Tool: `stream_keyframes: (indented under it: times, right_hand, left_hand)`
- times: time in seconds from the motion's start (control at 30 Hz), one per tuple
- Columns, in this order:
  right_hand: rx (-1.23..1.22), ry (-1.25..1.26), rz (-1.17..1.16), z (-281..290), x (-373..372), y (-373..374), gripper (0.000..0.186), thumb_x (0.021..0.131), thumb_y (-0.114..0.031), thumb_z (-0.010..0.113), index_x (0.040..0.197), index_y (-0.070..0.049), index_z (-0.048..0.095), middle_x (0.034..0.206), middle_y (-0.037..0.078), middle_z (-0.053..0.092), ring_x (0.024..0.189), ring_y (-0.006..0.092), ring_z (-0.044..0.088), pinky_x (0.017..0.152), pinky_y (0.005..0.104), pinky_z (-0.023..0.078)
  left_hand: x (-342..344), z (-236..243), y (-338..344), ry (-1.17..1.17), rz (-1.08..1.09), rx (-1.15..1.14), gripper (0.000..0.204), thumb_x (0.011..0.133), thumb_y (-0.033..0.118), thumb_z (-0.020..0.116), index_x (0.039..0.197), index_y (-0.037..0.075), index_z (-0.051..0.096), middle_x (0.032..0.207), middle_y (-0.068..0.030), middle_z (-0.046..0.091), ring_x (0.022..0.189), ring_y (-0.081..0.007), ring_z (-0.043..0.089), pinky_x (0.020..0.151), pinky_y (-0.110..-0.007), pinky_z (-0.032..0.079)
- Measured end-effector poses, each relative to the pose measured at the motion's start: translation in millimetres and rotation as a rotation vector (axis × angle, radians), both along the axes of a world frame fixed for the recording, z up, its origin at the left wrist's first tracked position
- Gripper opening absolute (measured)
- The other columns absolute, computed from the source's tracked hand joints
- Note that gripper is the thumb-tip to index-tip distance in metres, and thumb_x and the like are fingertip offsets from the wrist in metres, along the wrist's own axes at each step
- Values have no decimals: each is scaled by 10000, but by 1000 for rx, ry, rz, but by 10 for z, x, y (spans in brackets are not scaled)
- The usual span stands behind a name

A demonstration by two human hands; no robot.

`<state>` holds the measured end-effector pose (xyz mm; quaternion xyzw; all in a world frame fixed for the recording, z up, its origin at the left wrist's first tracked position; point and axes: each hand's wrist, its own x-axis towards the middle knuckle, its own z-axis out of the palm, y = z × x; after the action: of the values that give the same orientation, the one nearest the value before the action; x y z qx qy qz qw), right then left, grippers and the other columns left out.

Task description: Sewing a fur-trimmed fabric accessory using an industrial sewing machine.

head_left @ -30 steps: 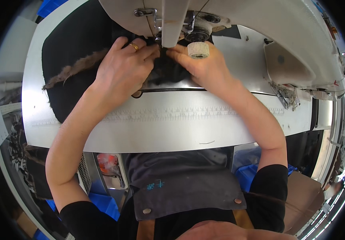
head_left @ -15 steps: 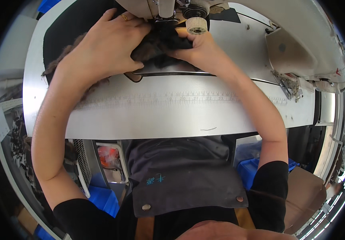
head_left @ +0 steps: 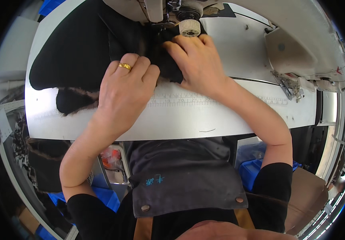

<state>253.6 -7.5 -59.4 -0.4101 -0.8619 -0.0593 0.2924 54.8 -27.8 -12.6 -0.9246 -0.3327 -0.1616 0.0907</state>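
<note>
Black fabric pieces with brown fur along their edges (head_left: pixel 68 48) lie under the head of a white sewing machine (head_left: pixel 156 10). My left hand (head_left: pixel 126 88), wearing a gold ring, has its fingers curled onto the fabric in front and left of the presser foot, which is mostly in shadow. My right hand (head_left: pixel 198 66) grips the bunched black fabric just below the white knurled knob (head_left: pixel 189 27); its fingertips are partly hidden in the dark material.
The metal table (head_left: pixel 240 128) bears a printed ruler and, at right, small tools (head_left: pixel 280 85). The machine's body (head_left: pixel 300 24) spans the upper right. Below the table are blue bins (head_left: pixel 248 172), a tray (head_left: pixel 114 164) and more dark material (head_left: pixel 46 164).
My left hand went up and left, then came down toward me and right, exposing more fabric. Fabric at the left has shifted. My right hand has moved slightly from its earlier place, still at the material.
</note>
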Motion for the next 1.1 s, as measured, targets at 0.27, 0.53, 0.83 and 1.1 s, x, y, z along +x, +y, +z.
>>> stream_keyframes:
  times: [0.27, 0.53, 0.83, 1.1]
  right_hand:
    - [177, 0, 84, 206, 240, 382, 246, 627, -84, 711, 858, -101, 626, 820, 52, 578, 815, 256, 572, 744, 383, 435]
    - [-17, 394, -56, 200, 430, 174, 259, 709, -32, 696, 962, -63, 649, 887, 96, 658, 860, 299, 610, 782, 370, 473]
    - [-21, -70, -251, 12, 463, -111, 172, 840, -171, 668, 883, -24, 591, 815, 99, 614, 694, 287, 630, 624, 402, 498]
    - [-174, -39, -215, 21, 1099, -292, 88, 812, -40, 599, 891, -23, 564, 819, 127, 607, 716, 334, 627, 619, 427, 504]
  left_hand:
    - [-135, 172, 231, -214, 136, -243, 348, 655, 97, 691, 994, 46, 636, 966, -90, 635, 974, -292, 573, 846, -379, 484]
    - [-147, 256, 312, -297, 226, -426, 408, 699, 155, 660, 1084, 23, 645, 969, -151, 628, 938, -314, 602, 862, -372, 473]
    - [-133, 299, 331, -328, 245, -525, 429, 703, 147, 688, 1106, 7, 636, 971, -124, 605, 912, -238, 610, 850, -331, 464]
    - [-104, 188, 196, -207, 75, -318, 406, 691, 81, 703, 1077, -22, 631, 988, -119, 600, 971, -254, 590, 857, -332, 461]
